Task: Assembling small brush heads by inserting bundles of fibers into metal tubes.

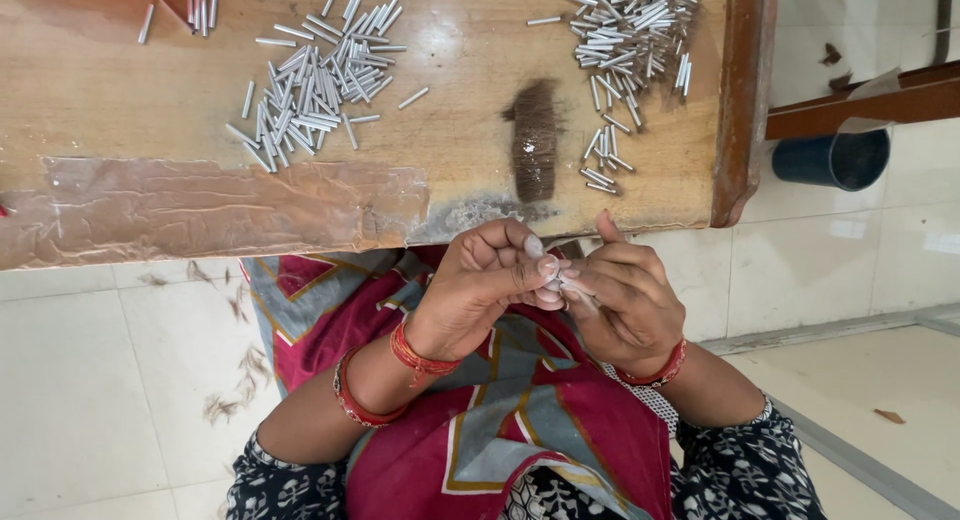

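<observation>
Desk [120,90] of worn wood is stretching across the far part of the scene, its near edge patched with brownish tape. Cloth of red, grey and gold is covering the person's lap just below that edge. Two heaps of small silvery tubes are lying on the desk: a left heap [315,75] near the middle and a right heap [625,35] by the far right corner, well apart. Between them a dark tuft of fibres [535,140] is resting on the wood. A dark blue cup [835,158] is standing on the pale floor to the right of the desk. The left hand [480,285] and right hand [625,295] are meeting fingertip to fingertip over the lap, both pinching closed on one small silvery tube [556,278], mostly hidden between the fingers.
</observation>
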